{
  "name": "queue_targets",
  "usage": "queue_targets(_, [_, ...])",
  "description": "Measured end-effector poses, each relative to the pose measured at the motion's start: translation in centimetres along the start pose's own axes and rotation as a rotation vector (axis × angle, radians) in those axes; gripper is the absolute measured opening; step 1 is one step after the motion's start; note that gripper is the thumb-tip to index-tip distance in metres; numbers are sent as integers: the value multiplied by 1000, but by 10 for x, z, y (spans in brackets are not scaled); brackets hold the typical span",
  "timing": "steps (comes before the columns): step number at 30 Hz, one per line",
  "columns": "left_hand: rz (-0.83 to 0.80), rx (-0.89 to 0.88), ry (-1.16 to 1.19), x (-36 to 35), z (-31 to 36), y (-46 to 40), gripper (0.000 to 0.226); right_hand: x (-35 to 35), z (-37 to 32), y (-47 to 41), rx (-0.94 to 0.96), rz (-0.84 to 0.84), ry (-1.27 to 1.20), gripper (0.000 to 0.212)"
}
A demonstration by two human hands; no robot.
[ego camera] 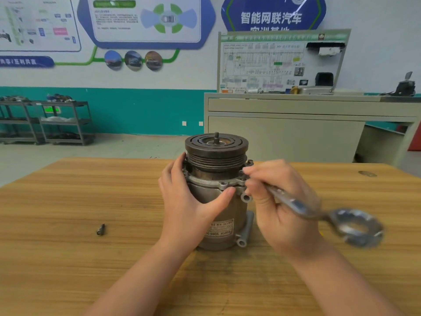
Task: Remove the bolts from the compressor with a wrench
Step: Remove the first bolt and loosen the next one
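A grey metal compressor (218, 174) stands upright mid-table, its dark grooved pulley on top. Bolts sit around its flange; one bolt (250, 162) shows at the right rear. My left hand (193, 199) wraps the body's left side, thumb pressed on the front under the flange. My right hand (282, 206) holds a silver wrench (319, 213) by its shaft; the ring end sticks out to the right, blurred. The fingertips of that hand pinch at a bolt on the flange's right edge. The wrench's other end is hidden behind my fingers.
A small dark loose bolt (101, 229) lies on the wooden table (91, 201) to the left. Beyond the table's far edge stand a beige cabinet (296, 128) with a wiring display board and grey shelf carts (45, 122) at the left wall.
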State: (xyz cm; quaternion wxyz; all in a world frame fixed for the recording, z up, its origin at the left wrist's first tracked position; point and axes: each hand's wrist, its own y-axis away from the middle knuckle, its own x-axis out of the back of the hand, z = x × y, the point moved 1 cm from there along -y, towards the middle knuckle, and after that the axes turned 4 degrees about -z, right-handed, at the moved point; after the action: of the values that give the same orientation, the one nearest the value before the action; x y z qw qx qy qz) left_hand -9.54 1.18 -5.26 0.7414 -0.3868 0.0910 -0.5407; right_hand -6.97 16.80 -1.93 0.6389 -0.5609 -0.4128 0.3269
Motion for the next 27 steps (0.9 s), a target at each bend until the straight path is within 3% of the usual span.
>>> queue_targets(2, [-5, 4, -2, 0, -1, 0, 107, -3, -1, 1, -26, 26, -30, 27])
queue_targets(4, [-6, 6, 7, 0, -1, 0, 108, -3, -1, 1, -193, 160, -225, 23])
queue_targets(7, [-14, 10, 26, 0, 0, 0, 108, 1, 12, -5, -689, 474, -576, 18])
queue_targets(9, [-12, 12, 22, 0, 1, 0, 109, 3, 25, -9, -1057, 541, -870, 19])
queue_targets(11, [-5, 11, 15, 0, 1, 0, 109, 4, 33, -11, -1236, 569, -1055, 22])
queue_targets(13, [-5, 14, 17, 0, 1, 0, 109, 5, 34, -11, -1178, 645, -1047, 23])
queue_targets(16, [-19, 20, 22, 0, 1, 0, 110, 9, 26, -15, -977, 661, -796, 17])
queue_targets(19, [-13, 21, 14, 0, 2, 1, 110, 8, 15, -16, -771, 514, -512, 15])
queue_targets(24, [86, 22, -58, -5, 7, 7, 112, 5, 2, -10, -392, 259, -277, 12])
queue_targets(27, [141, 39, -92, -11, 10, 10, 111, 4, 3, -1, -131, 52, -84, 20])
